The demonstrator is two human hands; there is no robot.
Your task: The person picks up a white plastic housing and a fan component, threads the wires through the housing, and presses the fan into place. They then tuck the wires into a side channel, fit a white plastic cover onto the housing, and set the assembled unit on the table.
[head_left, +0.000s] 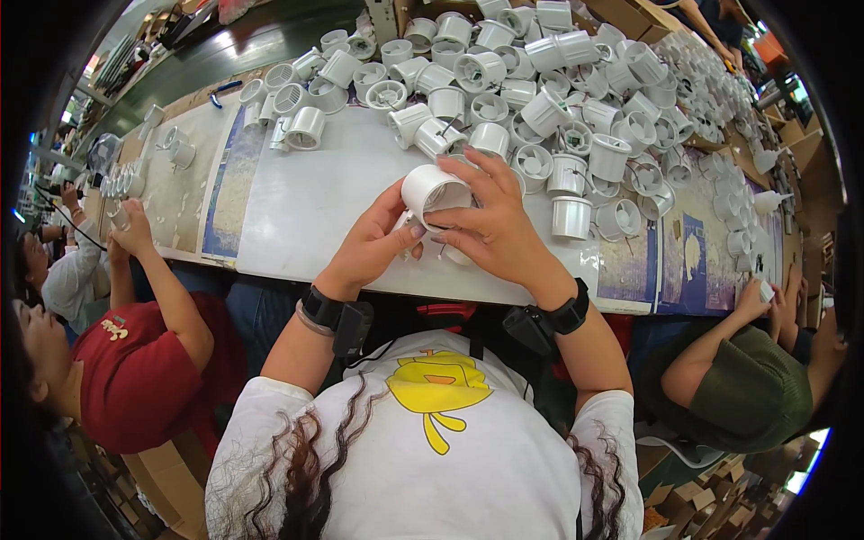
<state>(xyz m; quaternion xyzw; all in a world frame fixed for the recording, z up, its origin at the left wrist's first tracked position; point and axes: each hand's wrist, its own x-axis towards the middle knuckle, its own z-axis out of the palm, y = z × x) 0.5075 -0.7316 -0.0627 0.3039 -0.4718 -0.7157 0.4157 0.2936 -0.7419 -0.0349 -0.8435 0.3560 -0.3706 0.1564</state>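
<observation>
Between my two hands, above the white work surface, is a white cylindrical plastic housing, its open end tilted toward my right. My left hand is closed on its left side, fingers partly behind it. With thumb and fingers my right hand grips the rim of the open end; some fingers reach to the opening. The inside of the housing is mostly hidden by the fingers. Part of another white piece shows under my right hand, too covered to make out.
A big heap of similar white housings, several with fans inside, covers the far side and right. Blue-handled pliers lie far left. Co-workers sit on both sides, one in a red shirt, one in dark green. A white squeeze bottle stands right.
</observation>
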